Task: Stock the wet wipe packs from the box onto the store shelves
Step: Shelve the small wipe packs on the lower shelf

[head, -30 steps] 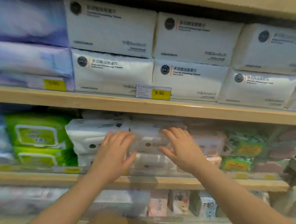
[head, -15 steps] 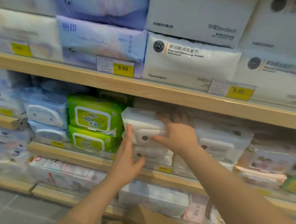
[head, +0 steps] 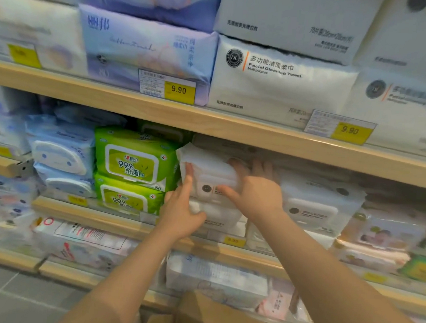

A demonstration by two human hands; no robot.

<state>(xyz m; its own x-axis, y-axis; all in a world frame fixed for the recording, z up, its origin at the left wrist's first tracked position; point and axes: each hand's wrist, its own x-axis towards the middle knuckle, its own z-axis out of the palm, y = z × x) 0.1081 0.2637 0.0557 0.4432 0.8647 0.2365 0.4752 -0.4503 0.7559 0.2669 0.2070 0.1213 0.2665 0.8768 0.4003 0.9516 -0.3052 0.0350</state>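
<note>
White plastic is wrapping the wet wipe pack (head: 207, 172), which is sitting on top of a second white pack (head: 217, 216) on the middle shelf (head: 116, 224), close under the upper shelf (head: 234, 128). Both hands are bearing on it. Left hand (head: 181, 209): lying flat, fingers straight, against the pack's left end. Right hand (head: 256, 189): spreading over the pack's front and right side, thumb lying across the lid label, fingers reaching over the top, not closing round it. Green packs (head: 134, 161) are standing in a stack of two just beside the pack's left end; pale blue packs (head: 61, 155) are sitting further left. More white packs (head: 317, 206) are lying to the right. Yellow price tags (head: 179, 90) are hanging on the upper shelf's front edge. Brown cardboard of the box (head: 211, 317) is showing at the bottom edge.
</note>
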